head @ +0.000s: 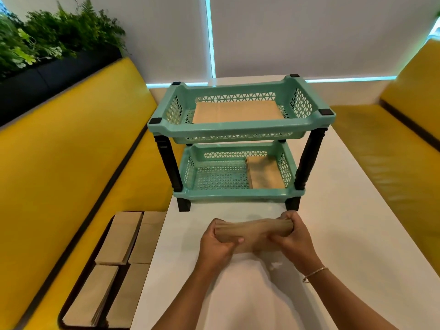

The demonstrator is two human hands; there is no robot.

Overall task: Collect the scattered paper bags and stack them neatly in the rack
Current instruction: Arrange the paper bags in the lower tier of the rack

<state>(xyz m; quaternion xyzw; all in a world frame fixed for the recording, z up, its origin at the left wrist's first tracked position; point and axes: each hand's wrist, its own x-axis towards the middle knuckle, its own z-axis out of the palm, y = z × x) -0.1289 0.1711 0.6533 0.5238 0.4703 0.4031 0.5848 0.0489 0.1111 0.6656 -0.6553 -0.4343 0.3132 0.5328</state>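
Both hands, left hand [217,244] and right hand [294,239], clamp a thick bundle of flat brown paper bags [252,231] by its ends, long axis running left-right, above the white table [333,234]. Just beyond stands the mint-green two-tier perforated plastic rack [238,129] on black legs, bags lying in both trays. More bag stacks [119,236] fill a black tray on the yellow bench at left

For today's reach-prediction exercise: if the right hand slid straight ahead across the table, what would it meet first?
Most likely the rack's black front-right foot, just beyond the right hand; depth is uncertain.
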